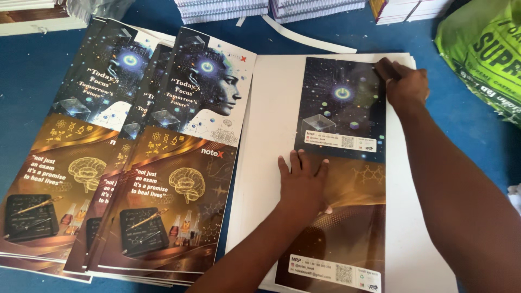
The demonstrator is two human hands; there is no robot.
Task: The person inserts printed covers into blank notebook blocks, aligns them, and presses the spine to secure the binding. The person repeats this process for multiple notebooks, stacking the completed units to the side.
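A glossy printed cover sheet (347,103), dark starry on top and golden brown below, lies on a stack of white sheets (271,108). My left hand (301,182) presses flat on the sheet's left edge near its middle, fingers spread. My right hand (404,84) pinches the sheet's top right corner. To the left lie fanned piles of printed covers (179,163) showing a head profile and a brain drawing.
Everything rests on a blue surface (32,76). Stacks of spiral-bound notebooks (271,8) line the far edge. A green printed bag (485,49) sits at the right. A white paper strip (309,38) lies beyond the white stack.
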